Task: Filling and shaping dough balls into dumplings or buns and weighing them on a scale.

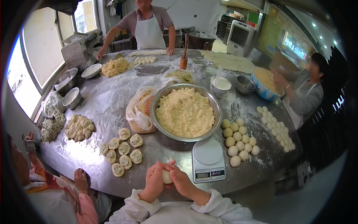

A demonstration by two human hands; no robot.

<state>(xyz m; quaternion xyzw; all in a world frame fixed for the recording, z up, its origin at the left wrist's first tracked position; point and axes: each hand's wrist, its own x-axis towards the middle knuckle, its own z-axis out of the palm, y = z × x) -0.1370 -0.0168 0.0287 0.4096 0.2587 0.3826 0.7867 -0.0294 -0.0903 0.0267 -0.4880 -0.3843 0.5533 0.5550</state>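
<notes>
A smooth, pale dough ball (167, 177) is cupped between my left hand (155, 177) and my right hand (183, 180) at the table's near edge. Beyond them stands a large steel bowl (220, 117) with a crumbly yellowish filling (184, 112) in it. A white digital kitchen scale (208, 159) lies just right of my hands, its round platform bare. Several round dough balls (240, 137) are grouped right of the scale. To the left lie several open-topped dough pieces with greenish filling (124, 148). A plastic bag of crumbly filling (141, 112) leans against the bowl's left side.
Co-workers stand at the far side (151, 30), the right (304, 86) and the left (56, 190) of the metal table (167, 149). Cut dough pieces (79, 127), flour bowls (72, 98), a blue-and-white basin (261, 91) and rows of small dough balls (275, 127) surround the middle.
</notes>
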